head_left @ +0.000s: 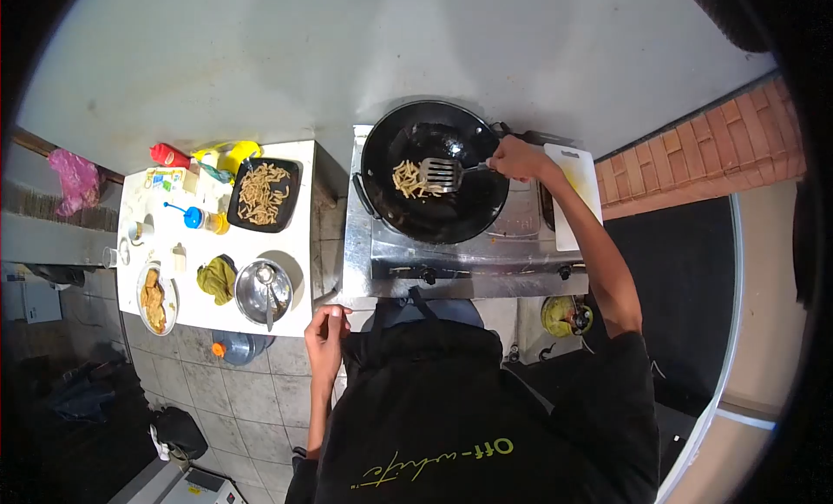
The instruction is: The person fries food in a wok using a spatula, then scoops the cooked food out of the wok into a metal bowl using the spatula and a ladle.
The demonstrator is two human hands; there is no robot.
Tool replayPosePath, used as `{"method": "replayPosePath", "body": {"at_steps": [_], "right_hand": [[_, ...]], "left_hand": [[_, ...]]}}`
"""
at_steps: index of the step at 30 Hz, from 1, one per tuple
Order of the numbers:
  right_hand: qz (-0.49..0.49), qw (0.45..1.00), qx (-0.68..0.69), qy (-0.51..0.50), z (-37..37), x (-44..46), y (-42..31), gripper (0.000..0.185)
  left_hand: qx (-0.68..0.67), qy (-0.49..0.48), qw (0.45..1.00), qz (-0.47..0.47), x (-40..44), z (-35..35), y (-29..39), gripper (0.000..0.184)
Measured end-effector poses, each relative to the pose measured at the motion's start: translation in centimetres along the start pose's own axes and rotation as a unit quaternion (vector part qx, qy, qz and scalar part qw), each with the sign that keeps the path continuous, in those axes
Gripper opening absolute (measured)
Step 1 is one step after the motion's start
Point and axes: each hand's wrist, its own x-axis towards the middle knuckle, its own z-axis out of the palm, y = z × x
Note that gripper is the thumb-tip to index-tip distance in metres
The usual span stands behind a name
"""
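Note:
My right hand [518, 159] grips the handle of a slotted metal spatula [441, 175] over a large black wok [434, 219]. The spatula's head is inside the wok, at the right edge of a small heap of pale brown strips of food [408, 181]. The wok sits on a steel stove [529, 259]. My left hand [327, 323] hangs beside the front right corner of the white table, left of the stove; its fingers are curled, and I cannot make out anything in them.
The white table [198, 317] holds a black tray [293, 205] of similar strips, a metal bowl [252, 303] with a spoon, a green cloth [216, 280], an oval plate [172, 312] and bottles. A white cutting board [567, 230] lies right of the wok.

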Motion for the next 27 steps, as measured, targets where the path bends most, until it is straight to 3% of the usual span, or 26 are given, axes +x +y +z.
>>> {"method": "replayPosePath", "body": {"at_steps": [2,4,5,7,8,14,16,18,20,22,24,27], "right_hand": [[0.034,0.998,-0.03,0.053,-0.1,-2.3,-0.3,0.032],[-0.048,0.962,-0.141,0.23,0.7,-2.6,1.6,0.023],[-0.041,0.961,-0.14,0.235,0.1,-3.1,1.4,0.023],[0.02,0.98,-0.134,0.144,-1.0,-3.5,0.0,0.024],[0.024,0.98,-0.134,0.146,-1.1,-3.1,-0.4,0.024],[-0.064,0.967,-0.199,0.148,1.5,1.6,-1.3,0.028],[0.074,0.997,-0.028,0.026,1.8,2.6,-2.2,0.035],[0.056,0.998,-0.016,0.005,2.5,2.3,-1.8,0.039],[-0.091,0.99,-0.05,0.098,3.7,0.7,-1.3,0.036],[-0.142,0.979,-0.045,0.136,5.5,-1.5,-0.3,0.026],[-0.24,0.916,-0.07,0.315,7.2,-3.5,0.4,0.025],[-0.222,0.911,-0.125,0.324,8.4,-6.4,0.8,0.034]], "left_hand": [[-0.022,-0.018,1.0,-0.012,0.4,0.3,-0.2,0.028],[-0.009,-0.038,0.999,0.004,1.1,1.0,0.3,0.028],[0.002,-0.05,0.999,0.018,1.4,1.5,0.5,0.028],[0.008,-0.068,0.997,0.024,1.8,2.4,1.4,0.028],[0.015,-0.079,0.996,0.028,1.9,2.7,1.7,0.028],[0.016,-0.076,0.997,0.03,0.8,2.1,0.5,0.028],[0.007,-0.059,0.998,0.028,0.0,1.4,0.0,0.028],[-0.01,-0.029,0.999,0.014,-1.3,0.3,-0.6,0.027],[-0.01,-0.015,1.0,0.005,-2.3,-0.6,-1.1,0.026],[-0.018,0.028,0.999,0.034,-3.5,-1.2,-1.3,0.026],[-0.02,0.043,0.998,0.03,-4.3,-1.5,-1.2,0.026],[-0.033,0.086,0.995,0.045,-5.6,-1.1,-0.8,0.025]]}}
